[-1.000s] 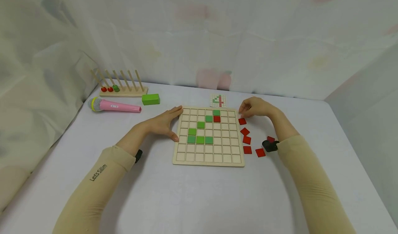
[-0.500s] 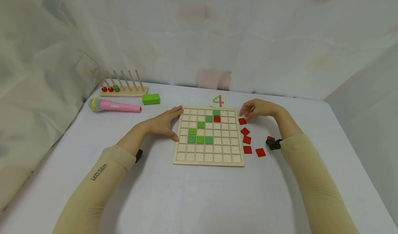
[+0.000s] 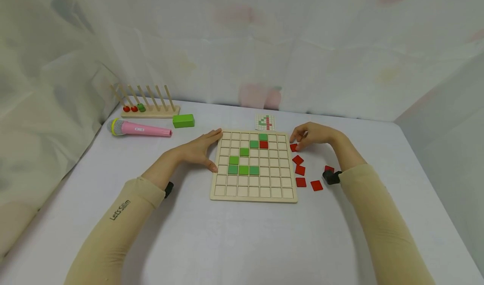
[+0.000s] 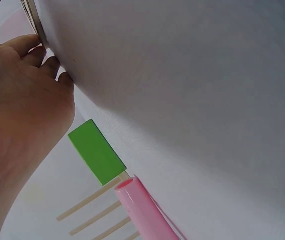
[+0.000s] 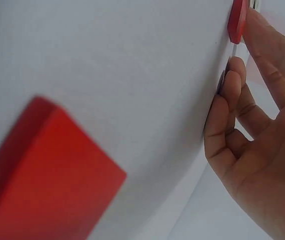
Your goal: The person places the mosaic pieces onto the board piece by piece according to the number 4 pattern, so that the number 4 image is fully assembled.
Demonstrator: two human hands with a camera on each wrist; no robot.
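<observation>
In the head view, a wooden grid board (image 3: pixel 264 182) lies mid-table with several green tiles (image 3: pixel 244 152) and one red tile (image 3: pixel 263 144) in its squares. My left hand (image 3: pixel 195 151) rests along the board's left edge, thumb and fingers spread wide. Just off the right edge, the thumb and index finger of my right hand (image 3: pixel 315 133) pinch a loose red tile (image 3: pixel 293 148) on the table. The right wrist view shows that tile (image 5: pixel 238 20) against the thumb, the other fingers curled below it.
More loose red tiles (image 3: pixel 300 170) lie right of the board. Behind it is a small pattern card (image 3: pixel 265 122). At the back left are a pink toy microphone (image 3: pixel 145 129), a green block (image 3: pixel 183 121) and a wooden peg stand (image 3: pixel 151 114) with beads.
My right hand has shifted slightly toward me and onto the topmost loose red tile, which has slid a little left. The left hand and the board have stayed put.
</observation>
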